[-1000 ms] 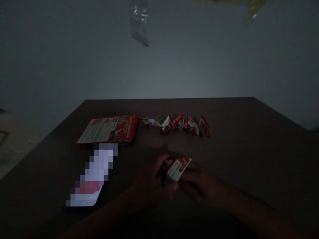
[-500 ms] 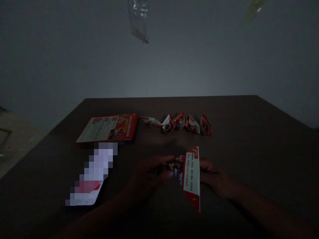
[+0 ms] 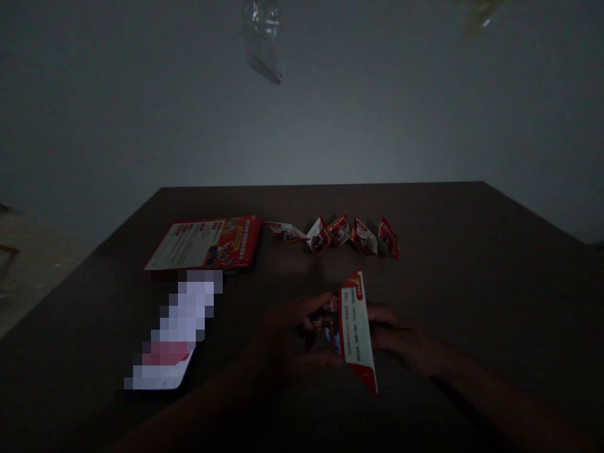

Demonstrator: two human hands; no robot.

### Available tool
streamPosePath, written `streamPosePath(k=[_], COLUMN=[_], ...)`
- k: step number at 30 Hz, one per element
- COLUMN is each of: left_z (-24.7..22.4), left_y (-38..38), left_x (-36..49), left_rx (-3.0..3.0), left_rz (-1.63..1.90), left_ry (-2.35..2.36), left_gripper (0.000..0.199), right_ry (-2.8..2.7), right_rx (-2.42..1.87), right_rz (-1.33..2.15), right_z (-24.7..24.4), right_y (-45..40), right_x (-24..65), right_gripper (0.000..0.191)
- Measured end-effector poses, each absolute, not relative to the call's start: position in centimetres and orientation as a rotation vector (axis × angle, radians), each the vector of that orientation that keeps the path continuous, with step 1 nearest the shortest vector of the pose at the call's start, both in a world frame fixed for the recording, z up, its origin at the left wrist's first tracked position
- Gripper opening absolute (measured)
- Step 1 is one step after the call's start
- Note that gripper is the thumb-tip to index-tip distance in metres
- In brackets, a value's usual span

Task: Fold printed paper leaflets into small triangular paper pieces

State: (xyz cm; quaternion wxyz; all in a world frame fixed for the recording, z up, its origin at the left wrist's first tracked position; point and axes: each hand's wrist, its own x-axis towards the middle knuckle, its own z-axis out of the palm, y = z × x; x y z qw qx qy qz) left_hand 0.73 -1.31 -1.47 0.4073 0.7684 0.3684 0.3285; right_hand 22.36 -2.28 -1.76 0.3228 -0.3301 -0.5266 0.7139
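Between my two hands, above the near middle of the table, is a printed paper sheet (image 3: pixel 355 327), red and white and partly folded, with a slanted, pointed outline. My left hand (image 3: pixel 292 340) grips its left side, thumb below and fingers above. My right hand (image 3: pixel 401 336) holds it from the right, its fingertips partly hidden behind the paper. Farther back on the table lie several small folded paper pieces (image 3: pixel 319 235) in the same red and white print, in a loose row.
At the left sits a stack of printed red and white sheets (image 3: pixel 189 245). Nearer me is a phone (image 3: pixel 182 371) with a lit, blurred screen. The dark table (image 3: pixel 448 251) meets a grey wall (image 3: pixel 377 113), where a clear plastic bag (image 3: pixel 263 44) hangs.
The paper has shifted slightly left and tilted. My left thumb has moved down along its lower edge, and my right hand has moved left with it.
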Motion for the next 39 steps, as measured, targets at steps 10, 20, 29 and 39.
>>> streamPosePath(k=[10,20,29,39], left_z=[-1.8,-1.7,-1.5,-1.2], left_y=[-1.3,-1.0,-1.2,-1.3], left_x=[0.7,1.0,1.1,1.3], left_rx=[1.98,1.983,1.94,1.879], left_rz=[0.843,0.889,0.824,0.79], left_ry=[0.96,0.829,0.864,0.834], left_gripper=[0.065,0.057,0.041,0.045], right_ry=[-1.382,-1.612,-1.734,-1.891], right_rx=[-0.905,-0.787,-0.813,-0.561], right_rz=[1.896,1.822,1.765,1.558], right_z=[-1.7,-0.9,-0.4,0.7], right_y=[-2.3,-2.4,-2.5,-2.2], right_x=[22.6,22.3,22.0,21.7], right_gripper=[0.025,0.022,0.018,0.028])
